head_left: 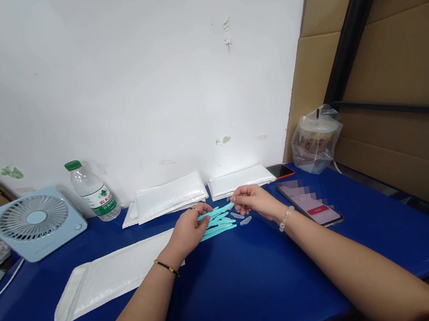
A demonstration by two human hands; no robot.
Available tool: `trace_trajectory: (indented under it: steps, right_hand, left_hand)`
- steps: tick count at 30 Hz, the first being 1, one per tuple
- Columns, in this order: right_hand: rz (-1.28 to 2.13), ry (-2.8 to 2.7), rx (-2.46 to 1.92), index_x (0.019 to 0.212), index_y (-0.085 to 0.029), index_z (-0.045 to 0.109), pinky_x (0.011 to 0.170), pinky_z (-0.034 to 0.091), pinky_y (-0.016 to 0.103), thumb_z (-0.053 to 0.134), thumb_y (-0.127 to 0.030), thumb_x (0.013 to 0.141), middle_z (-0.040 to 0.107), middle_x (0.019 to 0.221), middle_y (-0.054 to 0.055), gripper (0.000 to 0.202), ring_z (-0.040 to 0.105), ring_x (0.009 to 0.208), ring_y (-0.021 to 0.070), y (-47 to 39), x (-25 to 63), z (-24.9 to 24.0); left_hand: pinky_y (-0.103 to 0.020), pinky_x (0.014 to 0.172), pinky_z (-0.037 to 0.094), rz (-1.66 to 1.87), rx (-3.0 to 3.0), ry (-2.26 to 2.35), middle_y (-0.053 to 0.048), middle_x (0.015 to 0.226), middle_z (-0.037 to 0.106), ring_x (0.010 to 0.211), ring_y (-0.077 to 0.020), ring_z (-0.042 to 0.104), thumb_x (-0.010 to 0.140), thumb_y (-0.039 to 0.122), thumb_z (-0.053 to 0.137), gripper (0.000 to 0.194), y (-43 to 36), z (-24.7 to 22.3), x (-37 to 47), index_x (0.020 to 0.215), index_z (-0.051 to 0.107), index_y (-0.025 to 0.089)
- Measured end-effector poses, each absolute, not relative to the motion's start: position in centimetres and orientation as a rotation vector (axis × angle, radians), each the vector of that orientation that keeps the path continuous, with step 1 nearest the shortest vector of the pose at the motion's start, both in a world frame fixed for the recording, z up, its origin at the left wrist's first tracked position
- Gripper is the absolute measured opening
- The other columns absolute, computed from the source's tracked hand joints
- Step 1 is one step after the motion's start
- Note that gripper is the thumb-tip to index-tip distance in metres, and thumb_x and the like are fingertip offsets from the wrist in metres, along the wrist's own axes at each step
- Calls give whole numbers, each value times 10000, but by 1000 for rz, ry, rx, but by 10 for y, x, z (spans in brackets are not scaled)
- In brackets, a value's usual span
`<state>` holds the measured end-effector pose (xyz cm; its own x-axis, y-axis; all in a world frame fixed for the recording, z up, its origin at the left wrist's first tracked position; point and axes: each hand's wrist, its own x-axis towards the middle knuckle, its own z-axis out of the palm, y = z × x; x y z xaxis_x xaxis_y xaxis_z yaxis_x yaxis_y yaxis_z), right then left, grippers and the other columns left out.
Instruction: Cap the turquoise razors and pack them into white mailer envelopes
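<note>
On the glossy blue worktop [239, 288], beside a long white padded envelope [110, 276], both hands were gathering thin turquoise plastic strips [218, 225]. The left hand [188, 229] pinched one strip against the right hand [253, 200], whose fingertips were closed on its end; aligning it seemingly needed care.

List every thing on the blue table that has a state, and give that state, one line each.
left hand: gripping a teal strip
right hand: pinching the same strip's other end
teal strips: loose pile, lying flat
water bottle: upright, green cap on
desk fan: tilted back; running or not, cannot tell
phone: face up, screen lit
padded envelope: lying flat, flap open
bagged drink cup: upright, straw in
</note>
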<state>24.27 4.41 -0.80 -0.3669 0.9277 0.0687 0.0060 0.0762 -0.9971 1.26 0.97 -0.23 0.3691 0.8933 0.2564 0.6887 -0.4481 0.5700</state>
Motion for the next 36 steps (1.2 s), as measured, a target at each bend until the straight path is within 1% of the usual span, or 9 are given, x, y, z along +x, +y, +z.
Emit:
trace_trajectory:
  steps: [6, 10, 15, 18, 22, 26, 29, 32, 36]
  right_hand:
    - [1528, -1560, -949, 764, -135, 580, 493, 470, 221, 688, -412, 688, 641, 615, 23, 306, 593, 497, 105, 43, 242, -12]
    - [1554, -1747, -988, 779, -129, 594, 474, 440, 203, 667, -437, 698, 641, 642, 28, 327, 593, 509, 106, 41, 242, -10]
    - [1126, -2066, -1041, 775, -132, 652, 492, 376, 196, 622, -417, 734, 595, 627, 8, 290, 509, 536, 87, 40, 249, 0]
    - [840, -2270, -1106, 789, -155, 674, 540, 382, 209, 678, -348, 671, 614, 694, 14, 227, 528, 612, 112, 41, 258, 1]
    - [733, -2450, -1113, 772, -180, 670, 551, 401, 223, 696, -246, 631, 622, 729, 21, 157, 549, 625, 132, 45, 264, -7]
    - [739, -2468, -1131, 730, -184, 635, 494, 381, 223, 659, -220, 676, 615, 695, 27, 69, 534, 568, 128, 45, 262, -13]
    - [684, -2453, -1142, 715, -183, 604, 495, 363, 220, 638, -209, 695, 602, 675, 15, 47, 519, 562, 120, 43, 259, -12]
    - [690, -2370, -1126, 733, -181, 596, 538, 374, 223, 618, -218, 721, 594, 675, 2, 44, 521, 602, 121, 41, 256, -7]
    - [907, -2179, -1042, 790, -176, 619, 544, 379, 221, 596, -307, 763, 555, 649, -11, 135, 482, 579, 104, 39, 250, -1]
  left_hand:
    - [-233, 612, 374, 774, 2259, 1352, 3, 869, 590, 709, -132, 521, 835, 268, 430, 193, 10, -4, 14, 978, 552, 224]
    - [-233, 599, 364, 639, 2275, 1293, 7, 783, 583, 666, -131, 504, 833, 300, 442, 201, 3, -2, 19, 967, 562, 212]
    - [-236, 607, 378, 416, 2325, 1202, 0, 784, 595, 679, -140, 520, 832, 327, 448, 205, -8, -1, 24, 927, 593, 217]
    - [-243, 653, 398, 383, 2397, 1203, -15, 856, 602, 747, -154, 542, 817, 313, 477, 190, -10, -1, 26, 929, 603, 226]
    - [-283, 717, 398, 448, 2541, 1436, -53, 945, 593, 865, -205, 542, 773, 262, 538, 205, -8, 0, 23, 964, 599, 219]
    - [-274, 627, 371, 350, 2539, 1553, -52, 825, 609, 731, -189, 551, 765, 209, 521, 95, -5, -1, 19, 808, 605, 198]
    - [-256, 581, 342, 353, 2520, 1552, -45, 753, 600, 647, -161, 534, 793, 195, 470, 127, -4, -2, 19, 714, 569, 186]
    - [-257, 581, 332, 428, 2509, 1556, -44, 727, 586, 623, -155, 522, 843, 245, 423, 184, -4, -1, 20, 716, 539, 181]
    - [-244, 556, 325, 579, 2341, 1527, -6, 675, 553, 590, -146, 496, 878, 291, 371, 172, -4, 4, 21, 809, 500, 200]
